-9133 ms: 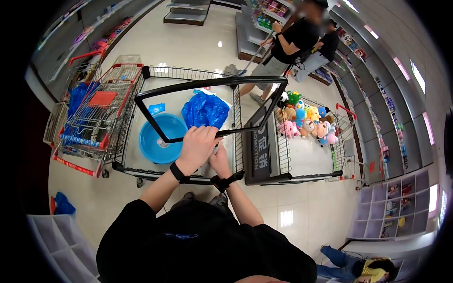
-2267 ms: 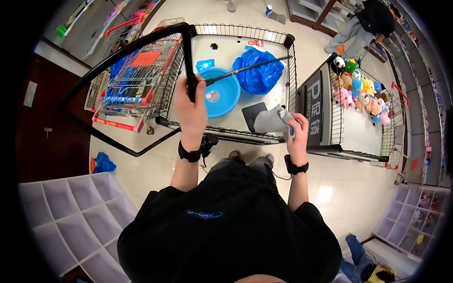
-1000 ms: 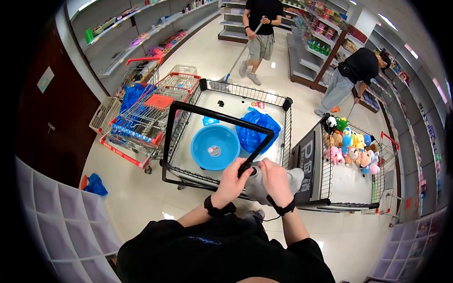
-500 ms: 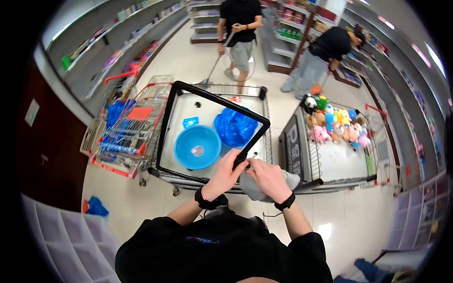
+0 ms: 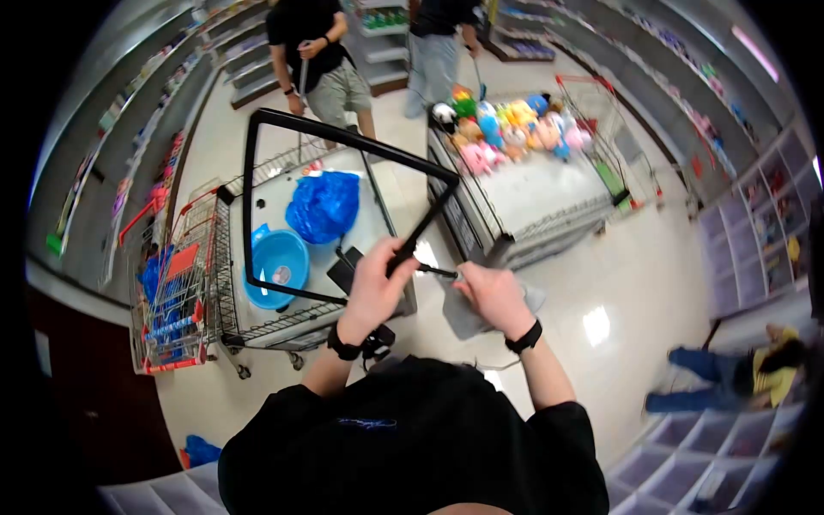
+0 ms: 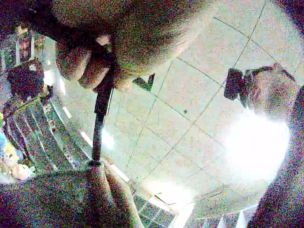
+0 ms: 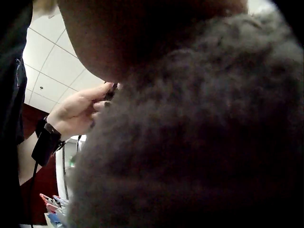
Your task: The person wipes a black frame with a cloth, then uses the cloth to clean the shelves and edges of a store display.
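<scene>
In the head view the left hand (image 5: 374, 287) grips a large black rectangular frame (image 5: 250, 197) near its lower right corner. A thin black rod (image 5: 438, 272) runs from there to the right hand (image 5: 496, 299), whose curled fingers pinch grey cloth (image 5: 468, 319) around the rod's end. The cloth hangs below the right hand. In the left wrist view, fingers wrap the black bar, with the rod (image 6: 97, 140) pointing down to the cloth. Grey cloth (image 7: 190, 128) fills much of the right wrist view, hiding the right fingertips; the left hand (image 7: 78, 111) shows beyond it.
Behind the frame, a wire-sided cart holds a blue basin (image 5: 281, 257), a blue bag (image 5: 324, 206) and a dark flat plate (image 5: 345, 271). Plush toys (image 5: 515, 129) fill part of a second cart. Red-trimmed shopping carts (image 5: 176, 300) stand left; people and shelves are around.
The view has swung right. Since a second ago both hands have stayed on the frame and cloth; the right hand is farther from the left, with more rod showing between them.
</scene>
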The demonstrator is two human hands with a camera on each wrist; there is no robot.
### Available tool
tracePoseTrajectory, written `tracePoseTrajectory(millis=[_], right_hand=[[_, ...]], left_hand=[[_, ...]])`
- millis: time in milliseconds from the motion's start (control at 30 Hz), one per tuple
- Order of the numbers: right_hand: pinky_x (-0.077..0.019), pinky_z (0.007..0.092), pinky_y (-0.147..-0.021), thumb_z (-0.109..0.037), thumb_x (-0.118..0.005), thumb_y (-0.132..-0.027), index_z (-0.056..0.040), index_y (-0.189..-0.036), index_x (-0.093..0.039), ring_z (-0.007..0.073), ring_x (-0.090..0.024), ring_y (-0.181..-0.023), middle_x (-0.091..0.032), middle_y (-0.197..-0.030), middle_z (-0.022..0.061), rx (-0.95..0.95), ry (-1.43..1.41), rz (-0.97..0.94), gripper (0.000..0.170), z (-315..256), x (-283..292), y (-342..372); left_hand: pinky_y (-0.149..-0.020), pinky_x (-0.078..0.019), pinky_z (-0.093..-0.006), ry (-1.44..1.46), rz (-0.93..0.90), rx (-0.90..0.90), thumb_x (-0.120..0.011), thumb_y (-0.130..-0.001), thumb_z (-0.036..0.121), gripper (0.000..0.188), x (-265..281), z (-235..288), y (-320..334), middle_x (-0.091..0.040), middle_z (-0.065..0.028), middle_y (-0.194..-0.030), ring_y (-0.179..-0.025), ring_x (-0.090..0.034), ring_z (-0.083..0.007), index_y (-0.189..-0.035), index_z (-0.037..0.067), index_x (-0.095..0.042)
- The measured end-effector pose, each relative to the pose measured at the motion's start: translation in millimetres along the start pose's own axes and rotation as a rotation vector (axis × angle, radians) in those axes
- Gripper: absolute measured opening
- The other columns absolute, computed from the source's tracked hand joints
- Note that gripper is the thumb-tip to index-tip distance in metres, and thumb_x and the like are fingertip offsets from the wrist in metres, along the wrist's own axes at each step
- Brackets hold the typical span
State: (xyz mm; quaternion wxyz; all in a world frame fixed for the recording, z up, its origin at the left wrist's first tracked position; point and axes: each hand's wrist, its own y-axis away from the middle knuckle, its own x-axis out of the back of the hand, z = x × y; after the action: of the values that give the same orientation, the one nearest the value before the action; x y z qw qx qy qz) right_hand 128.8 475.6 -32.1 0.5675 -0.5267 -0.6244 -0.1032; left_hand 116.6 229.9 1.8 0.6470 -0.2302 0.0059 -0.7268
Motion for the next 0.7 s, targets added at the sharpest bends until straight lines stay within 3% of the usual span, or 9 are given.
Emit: tracePoseTrajectory(millis=[133,200,400,533,600,700], right_hand=[[-0.0505,0.0444,-0.060,-0.031,-0.066,-0.098,-0.0091,-0.097,-0.055,0.0345,-0.066,-0.073,-0.065,-0.080,0.0125,-0.135,0.045,-0.072,0.025,38.4,31.2,65.5],[-0.0498,0.0449,-0.059,-0.033,-0.064,-0.099,-0.0095,-0.099,-0.054,0.0346,-0.067,-0.073,-0.066,-0.081,0.0120,-0.169,0.091,-0.089,0.026,65.6,25.4,99.4],[-0.0490,0.0430,-0.057,-0.035,-0.061,-0.101,-0.0095,-0.098,-0.053,0.0317,-0.066,-0.071,-0.064,-0.079,0.0095,-0.199,0.151,-0.037,0.027,102.0,39.8,151.2],[-0.0508,0.0428,-0.058,-0.034,-0.061,-0.101,-0.0094,-0.095,-0.052,0.0313,-0.067,-0.073,-0.064,-0.080,0.0089,-0.218,0.183,-0.035,0.027,99.2,42.6,153.5],[-0.0516,0.0429,-0.059,-0.034,-0.061,-0.101,-0.0094,-0.095,-0.052,0.0316,-0.067,-0.073,-0.064,-0.080,0.0087,-0.187,0.176,-0.001,0.027,99.2,37.7,149.5],[-0.0525,0.0432,-0.063,-0.031,-0.060,-0.102,-0.0077,-0.097,-0.052,0.0323,-0.067,-0.076,-0.064,-0.083,0.0107,-0.197,0.105,0.018,0.025,104.7,25.2,147.5]], left_hand=[[-0.072,-0.0495,-0.0289,0.148,0.032,0.043,-0.067,-0.100,0.011,0.016,-26.4,-2.0,4.7,-0.065,-0.0050,-0.093,-0.082,-0.060,-0.0104,-0.110,-0.001,-0.062],[-0.067,-0.0442,-0.0227,0.254,-0.030,0.112,-0.064,-0.103,0.011,0.015,-38.5,-10.0,5.8,-0.061,0.0011,-0.093,-0.079,-0.054,-0.0045,-0.112,0.000,-0.062],[-0.062,-0.0390,-0.0224,0.142,0.058,0.079,-0.064,-0.103,0.015,0.018,-78.5,0.7,7.3,-0.061,0.0033,-0.088,-0.071,-0.049,-0.0041,-0.116,0.002,-0.062],[-0.064,-0.0400,-0.0240,0.029,0.027,-0.005,-0.064,-0.104,0.018,0.021,-113.3,-10.3,6.2,-0.056,0.0012,-0.082,-0.073,-0.049,-0.0063,-0.115,0.001,-0.061],[-0.065,-0.0414,-0.0250,0.010,0.012,0.055,-0.063,-0.104,0.021,0.022,-135.9,-12.4,10.3,-0.055,0.0002,-0.081,-0.073,-0.049,-0.0072,-0.115,0.001,-0.061],[-0.069,-0.0450,-0.0272,-0.056,0.004,0.017,-0.062,-0.105,0.020,0.022,-155.3,-7.4,10.5,-0.060,-0.0021,-0.084,-0.076,-0.053,-0.0100,-0.116,0.001,-0.061]])
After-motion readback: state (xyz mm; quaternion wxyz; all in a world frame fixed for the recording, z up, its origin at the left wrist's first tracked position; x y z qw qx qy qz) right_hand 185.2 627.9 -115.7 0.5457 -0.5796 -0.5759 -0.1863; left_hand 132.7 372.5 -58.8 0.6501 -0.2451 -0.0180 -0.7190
